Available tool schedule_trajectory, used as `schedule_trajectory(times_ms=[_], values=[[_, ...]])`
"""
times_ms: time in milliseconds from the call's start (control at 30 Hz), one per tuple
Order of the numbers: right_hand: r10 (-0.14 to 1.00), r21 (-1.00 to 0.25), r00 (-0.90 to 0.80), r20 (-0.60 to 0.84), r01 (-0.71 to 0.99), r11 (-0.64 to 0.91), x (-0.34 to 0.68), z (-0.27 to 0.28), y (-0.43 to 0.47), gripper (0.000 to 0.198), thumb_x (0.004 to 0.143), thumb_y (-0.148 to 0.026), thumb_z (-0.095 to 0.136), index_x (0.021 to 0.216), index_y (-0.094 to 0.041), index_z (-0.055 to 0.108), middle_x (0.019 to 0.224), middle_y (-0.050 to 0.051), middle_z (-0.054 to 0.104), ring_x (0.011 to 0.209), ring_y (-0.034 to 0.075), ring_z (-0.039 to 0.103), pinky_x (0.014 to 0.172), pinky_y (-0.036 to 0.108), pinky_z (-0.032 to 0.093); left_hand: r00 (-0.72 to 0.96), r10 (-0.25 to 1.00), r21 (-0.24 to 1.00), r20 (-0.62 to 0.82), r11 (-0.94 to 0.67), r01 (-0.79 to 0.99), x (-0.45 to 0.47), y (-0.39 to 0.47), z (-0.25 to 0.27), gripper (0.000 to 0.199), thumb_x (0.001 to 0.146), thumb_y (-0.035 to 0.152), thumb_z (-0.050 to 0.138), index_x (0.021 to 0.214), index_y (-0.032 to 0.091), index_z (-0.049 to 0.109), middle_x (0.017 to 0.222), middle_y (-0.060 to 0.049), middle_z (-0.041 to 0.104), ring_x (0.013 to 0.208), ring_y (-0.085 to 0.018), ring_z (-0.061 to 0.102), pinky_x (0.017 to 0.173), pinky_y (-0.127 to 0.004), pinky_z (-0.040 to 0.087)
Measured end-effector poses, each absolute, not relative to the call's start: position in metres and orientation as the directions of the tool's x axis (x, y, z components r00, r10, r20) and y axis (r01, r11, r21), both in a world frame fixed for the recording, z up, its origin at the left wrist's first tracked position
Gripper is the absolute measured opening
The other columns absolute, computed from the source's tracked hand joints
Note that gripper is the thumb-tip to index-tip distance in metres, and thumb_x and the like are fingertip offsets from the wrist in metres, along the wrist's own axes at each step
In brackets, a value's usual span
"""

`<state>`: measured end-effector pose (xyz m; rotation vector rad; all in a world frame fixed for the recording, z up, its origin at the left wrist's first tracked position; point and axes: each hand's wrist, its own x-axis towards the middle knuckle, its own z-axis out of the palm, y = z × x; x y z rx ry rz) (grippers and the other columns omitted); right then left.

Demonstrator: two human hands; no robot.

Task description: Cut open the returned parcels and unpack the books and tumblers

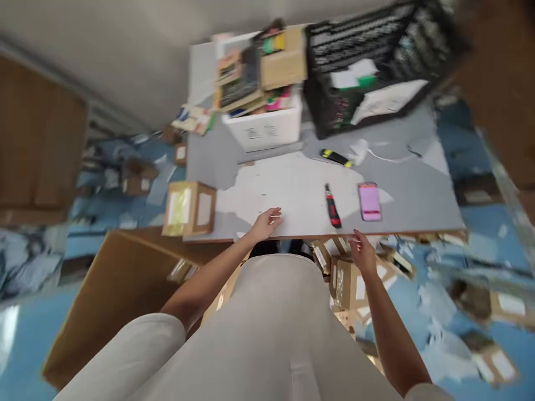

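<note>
My left hand point(266, 224) hovers at the table's front edge, fingers apart and bent slightly, with nothing in them. My right hand point(363, 253) is just past the same edge, its fingers loosely spread and holding nothing visible. Between the two hands, nearer the right, a red and black box cutter point(332, 206) lies on the white sheet. A phone with a pink screen point(369, 201) rests beyond my right hand. Farther back is a yellow and black cutter point(336, 157). A taped cardboard box point(190, 208) sits left of my left hand, at the table corner.
At the back of the table point(422, 206) stand a white bin point(271, 131) piled with small packages and a black crate point(321, 114) holding papers. A large open carton point(112, 312) is at the lower left. Several boxes point(346, 284) lie below the front edge.
</note>
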<state>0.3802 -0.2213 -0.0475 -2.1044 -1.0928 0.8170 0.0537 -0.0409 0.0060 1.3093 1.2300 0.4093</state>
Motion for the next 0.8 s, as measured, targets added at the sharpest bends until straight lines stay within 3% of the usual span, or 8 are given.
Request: schedule_trajectory(times_ms=[133, 267, 333, 400, 467, 533, 600, 800], values=[[0.959, -0.716, 0.069, -0.273, 0.652, -0.251, 0.334, -0.029, -0.079, 0.045, 0.087, -0.036, 0.047, 0.124, -0.014, 0.059, 0.102, 0.013, 0.072, 0.086, 0.023, 0.069, 0.083, 0.04, 0.054, -0.189, 0.871, 0.868, -0.454, 0.48, 0.126, -0.046, -0.073, 0.019, 0.05, 0.074, 0.037, 0.072, 0.117, 0.016, 0.058, 0.119, -0.015, 0.063, 0.104, -0.023, 0.064, 0.094, -0.041, 0.05], [0.861, -0.638, -0.362, -0.357, 0.767, 0.058, 0.21, 0.006, 0.034, 0.041, 0.087, -0.033, 0.053, 0.124, -0.018, 0.062, 0.089, 0.009, 0.073, 0.09, 0.026, 0.068, 0.087, 0.042, 0.05, -0.651, 0.577, 0.842, -0.493, 0.505, -0.189, -0.117, -0.104, 0.022, 0.057, 0.076, 0.045, 0.07, 0.125, 0.025, 0.048, 0.137, -0.013, 0.051, 0.122, -0.024, 0.054, 0.093, -0.038, 0.05], [0.811, -0.7, -0.492, -0.317, 0.699, 0.151, 0.136, 0.019, 0.076, 0.048, 0.086, -0.039, 0.057, 0.13, -0.019, 0.058, 0.109, 0.011, 0.07, 0.105, 0.027, 0.064, 0.096, 0.044, 0.046, -0.686, 0.472, 0.812, -0.554, 0.488, -0.32, -0.141, -0.103, 0.021, 0.059, 0.081, 0.057, 0.061, 0.132, 0.032, 0.043, 0.147, -0.01, 0.041, 0.134, -0.025, 0.044, 0.096, -0.039, 0.048], [0.779, -0.78, -0.574, -0.252, 0.597, 0.188, 0.067, 0.025, 0.108, 0.067, 0.081, -0.05, 0.063, 0.138, -0.019, 0.05, 0.139, 0.012, 0.053, 0.13, 0.03, 0.048, 0.11, 0.047, 0.034, -0.664, 0.46, 0.801, -0.59, 0.442, -0.405, -0.157, -0.092, 0.02, 0.063, 0.084, 0.07, 0.044, 0.137, 0.038, 0.038, 0.154, -0.005, 0.031, 0.142, -0.025, 0.032, 0.102, -0.042, 0.044], [0.761, -0.85, -0.598, -0.252, 0.513, 0.121, 0.008, 0.024, 0.133, 0.079, 0.079, -0.061, 0.06, 0.144, -0.02, 0.042, 0.152, 0.01, 0.037, 0.142, 0.029, 0.029, 0.117, 0.047, 0.021, -0.632, 0.487, 0.797, -0.603, 0.379, -0.469, -0.168, -0.076, 0.019, 0.07, 0.083, 0.078, 0.025, 0.142, 0.041, 0.033, 0.158, -0.001, 0.025, 0.146, -0.024, 0.024, 0.106, -0.045, 0.04], [0.76, -0.895, -0.579, -0.295, 0.446, -0.008, -0.034, 0.017, 0.148, 0.085, 0.08, -0.069, 0.052, 0.147, -0.019, 0.037, 0.156, 0.008, 0.03, 0.146, 0.027, 0.022, 0.12, 0.045, 0.015, -0.597, 0.503, 0.777, -0.625, 0.33, -0.536, -0.174, -0.062, 0.018, 0.075, 0.083, 0.08, 0.014, 0.145, 0.04, 0.029, 0.158, -0.001, 0.024, 0.146, -0.024, 0.024, 0.108, -0.046, 0.039], [0.762, -0.907, -0.546, -0.349, 0.4, -0.129, -0.061, 0.008, 0.156, 0.085, 0.081, -0.072, 0.047, 0.146, -0.017, 0.038, 0.156, 0.008, 0.031, 0.145, 0.026, 0.025, 0.12, 0.043, 0.016, -0.564, 0.508, 0.749, -0.651, 0.309, -0.586, -0.177, -0.054, 0.018, 0.075, 0.084, 0.078, 0.009, 0.145, 0.04, 0.029, 0.158, -0.001, 0.026, 0.144, -0.023, 0.027, 0.107, -0.045, 0.04], [0.807, -0.916, -0.438, -0.397, 0.242, -0.319, -0.048, -0.005, 0.134, 0.064, 0.08, -0.069, 0.052, 0.125, -0.025, 0.058, 0.133, 0.004, 0.058, 0.127, 0.023, 0.048, 0.112, 0.044, 0.033, -0.574, 0.524, 0.769, -0.629, 0.311, -0.558, -0.181, -0.054, 0.024, 0.069, 0.086, 0.077, 0.015, 0.143, 0.042, 0.033, 0.152, 0.001, 0.037, 0.139, -0.02, 0.037, 0.1, -0.036, 0.047]])
